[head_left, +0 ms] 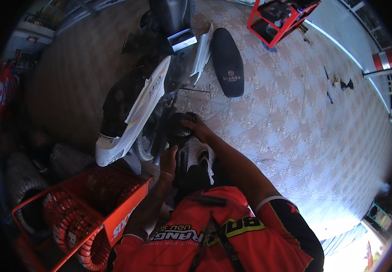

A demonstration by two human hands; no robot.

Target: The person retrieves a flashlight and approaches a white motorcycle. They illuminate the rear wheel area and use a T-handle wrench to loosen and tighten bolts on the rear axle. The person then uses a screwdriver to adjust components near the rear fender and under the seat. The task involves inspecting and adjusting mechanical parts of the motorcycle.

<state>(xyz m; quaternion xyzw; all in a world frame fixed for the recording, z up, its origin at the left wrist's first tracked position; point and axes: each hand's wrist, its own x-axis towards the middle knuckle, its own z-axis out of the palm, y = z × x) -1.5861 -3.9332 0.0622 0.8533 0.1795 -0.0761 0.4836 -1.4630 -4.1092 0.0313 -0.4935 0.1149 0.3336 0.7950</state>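
Black round power tool (181, 128) held low beside white scooter (134, 106), gripped on top by right hand (199, 128); its dark handle clasped below by left hand (169, 159).

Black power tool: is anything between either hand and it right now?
Nothing visible. The right hand rests on top of the black power tool, and the left hand grips its handle from below, beside the white scooter. How the fingers wrap it is too dark to tell.
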